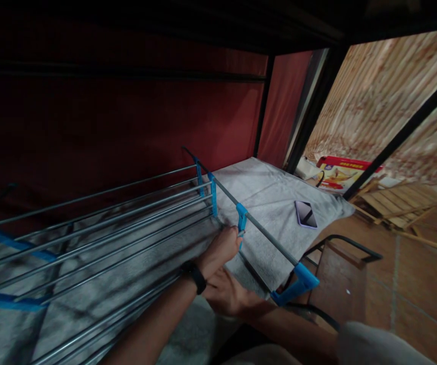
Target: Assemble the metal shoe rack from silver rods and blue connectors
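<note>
Left hand [221,251] gripping drying rack [135,215] clip [242,219], right hand [228,294] beneath.

Left hand [220,249] reaching toward 1 o'clock, fingers curling shut, dark band on wrist. Right hand [229,295] lying beneath, crossing toward 10 o'clock, fingers hidden.

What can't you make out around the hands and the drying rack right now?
Head view only:
- Right hand fingers: tucked under the left hand, so grip unclear.
- Steel-rod drying rack with blue plastic joints: left end cut by the frame edge.
- Red-and-yellow box: print blurred.
- Purple smartphone on the grey towel: screen dark.
</note>
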Motion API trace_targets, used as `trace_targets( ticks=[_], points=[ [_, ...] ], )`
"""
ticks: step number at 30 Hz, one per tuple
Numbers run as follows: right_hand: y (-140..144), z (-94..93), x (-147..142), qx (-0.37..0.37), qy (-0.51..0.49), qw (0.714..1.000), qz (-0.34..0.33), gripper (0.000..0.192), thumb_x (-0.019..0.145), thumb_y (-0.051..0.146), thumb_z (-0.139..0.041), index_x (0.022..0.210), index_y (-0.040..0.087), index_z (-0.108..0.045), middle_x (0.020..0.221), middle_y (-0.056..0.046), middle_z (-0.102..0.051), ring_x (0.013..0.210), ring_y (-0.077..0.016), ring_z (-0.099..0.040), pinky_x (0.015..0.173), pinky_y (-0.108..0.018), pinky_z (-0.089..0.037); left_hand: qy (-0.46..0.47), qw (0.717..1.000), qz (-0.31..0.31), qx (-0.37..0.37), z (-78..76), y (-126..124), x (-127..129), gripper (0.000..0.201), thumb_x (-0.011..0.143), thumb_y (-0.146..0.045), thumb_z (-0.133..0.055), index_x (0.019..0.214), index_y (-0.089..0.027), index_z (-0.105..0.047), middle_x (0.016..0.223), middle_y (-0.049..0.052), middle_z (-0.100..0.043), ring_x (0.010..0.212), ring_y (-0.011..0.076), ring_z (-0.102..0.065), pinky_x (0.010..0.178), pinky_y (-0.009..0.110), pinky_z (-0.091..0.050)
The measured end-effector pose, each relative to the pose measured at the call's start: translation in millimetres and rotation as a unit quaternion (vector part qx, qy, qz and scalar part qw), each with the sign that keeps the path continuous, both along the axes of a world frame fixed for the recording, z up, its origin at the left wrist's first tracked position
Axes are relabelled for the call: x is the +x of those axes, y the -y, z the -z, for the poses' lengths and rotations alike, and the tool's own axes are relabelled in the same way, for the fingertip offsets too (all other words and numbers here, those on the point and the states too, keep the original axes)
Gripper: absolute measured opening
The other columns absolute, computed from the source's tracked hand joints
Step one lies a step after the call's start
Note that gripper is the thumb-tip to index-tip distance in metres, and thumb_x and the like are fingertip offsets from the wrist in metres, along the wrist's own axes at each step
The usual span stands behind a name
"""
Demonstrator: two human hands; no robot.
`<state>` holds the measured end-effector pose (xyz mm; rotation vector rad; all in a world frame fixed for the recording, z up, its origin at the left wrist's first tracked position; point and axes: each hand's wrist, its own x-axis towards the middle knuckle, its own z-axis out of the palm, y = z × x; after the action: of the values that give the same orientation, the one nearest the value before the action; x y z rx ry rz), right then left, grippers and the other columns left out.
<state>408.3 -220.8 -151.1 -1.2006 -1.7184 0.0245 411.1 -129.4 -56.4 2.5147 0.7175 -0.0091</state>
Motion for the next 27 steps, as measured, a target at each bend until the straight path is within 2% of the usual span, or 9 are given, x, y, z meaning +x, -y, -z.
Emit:
trace_targets(
  ticks=[1,2,4,6,8,10,15,21,27],
  points=[
    [10,3.9,10,0.021,0.005,1.000,-0.010,0.026,0.088,0.016,-0.052,0.099,0.029,-0.072,0.104,-0.001,-0.076,0.100,-0.0199,-0.071,0.091,-0.035,-0.058,-0.005,1.000,0.001,0.004,0.1,1,0,0.025,0.102,-0.028,-0.055,0.114,-0.011,-0.068,0.115,0.019,-0.077,0.106,0.0273,-0.074,0.089,0.033,-0.053],
    [19,8.0,21,0.043,-0.009,0.999,0.010,0.027,0.089,0.014,-0.050,0.101,0.028,-0.070,0.106,-0.003,-0.075,0.101,-0.0207,-0.070,0.091,-0.037,-0.058,-0.012,1.000,0.001,0.009,-0.1,2,0,0.026,0.102,-0.029,-0.054,0.115,-0.011,-0.068,0.113,0.019,-0.077,0.105,0.0271,-0.075,0.088,0.032,-0.054],
    [31,15.6,44,0.046,-0.097,0.987,0.119,0.024,0.091,0.013,-0.048,0.101,0.025,-0.066,0.100,-0.004,-0.070,0.096,-0.0201,-0.067,0.086,-0.036,-0.056,-0.022,0.999,-0.001,0.024,-1.4,4,1,0.027,0.104,-0.029,-0.052,0.116,-0.011,-0.068,0.112,0.019,-0.078,0.106,0.0268,-0.075,0.088,0.032,-0.054],
    [31,20.8,65,0.020,-0.198,0.950,0.241,0.022,0.092,0.016,-0.049,0.108,0.024,-0.063,0.103,-0.005,-0.067,0.101,-0.0207,-0.064,0.090,-0.037,-0.055,-0.025,0.999,0.001,0.036,-3.6,5,2,0.028,0.104,-0.029,-0.050,0.116,-0.011,-0.068,0.113,0.019,-0.078,0.107,0.0263,-0.075,0.089,0.032,-0.053],
    [19,23.0,77,-0.020,-0.255,0.922,0.290,0.030,0.091,0.023,-0.054,0.121,0.022,-0.061,0.118,-0.009,-0.066,0.116,-0.0237,-0.062,0.102,-0.043,-0.052,-0.028,0.999,0.005,0.041,-6.3,5,3,0.029,0.105,-0.029,-0.049,0.117,-0.011,-0.068,0.115,0.018,-0.077,0.108,0.0262,-0.074,0.090,0.032,-0.053],
    [1,22.5,81,-0.055,-0.289,0.915,0.275,0.038,0.092,0.028,-0.055,0.129,0.021,-0.059,0.126,-0.011,-0.066,0.120,-0.0255,-0.062,0.106,-0.046,-0.050,-0.036,0.998,0.008,0.049,-8.5,6,4,0.031,0.105,-0.030,-0.048,0.118,-0.011,-0.068,0.115,0.019,-0.078,0.108,0.0271,-0.075,0.089,0.032,-0.054],
    [-32,17.4,81,-0.065,-0.340,0.902,0.259,0.035,0.093,0.026,-0.045,0.121,0.019,-0.065,0.106,-0.009,-0.072,0.094,-0.0225,-0.067,0.089,-0.039,-0.056,-0.052,0.996,0.005,0.077,-7.4,8,6,0.035,0.106,-0.029,-0.044,0.122,-0.009,-0.068,0.116,0.023,-0.077,0.107,0.0308,-0.075,0.090,0.037,-0.055],
    [-32,16.8,94,-0.076,-0.322,0.909,0.254,0.036,0.085,0.020,-0.046,0.115,0.018,-0.067,0.104,-0.009,-0.073,0.096,-0.0224,-0.066,0.095,-0.040,-0.054,-0.039,0.996,0.021,0.076,1.5,0,3,0.035,0.107,-0.028,-0.040,0.124,-0.013,-0.067,0.113,0.019,-0.078,0.105,0.0277,-0.076,0.090,0.035,-0.055],
    [-29,19.3,92,-0.076,-0.312,0.916,0.239,0.045,0.085,0.021,-0.045,0.125,0.021,-0.064,0.118,-0.009,-0.073,0.110,-0.0230,-0.067,0.105,-0.043,-0.051,-0.028,0.997,0.026,0.065,5.9,-10,0,0.030,0.104,-0.027,-0.046,0.123,-0.017,-0.068,0.112,0.016,-0.079,0.102,0.0271,-0.076,0.085,0.034,-0.053]
  ],
)
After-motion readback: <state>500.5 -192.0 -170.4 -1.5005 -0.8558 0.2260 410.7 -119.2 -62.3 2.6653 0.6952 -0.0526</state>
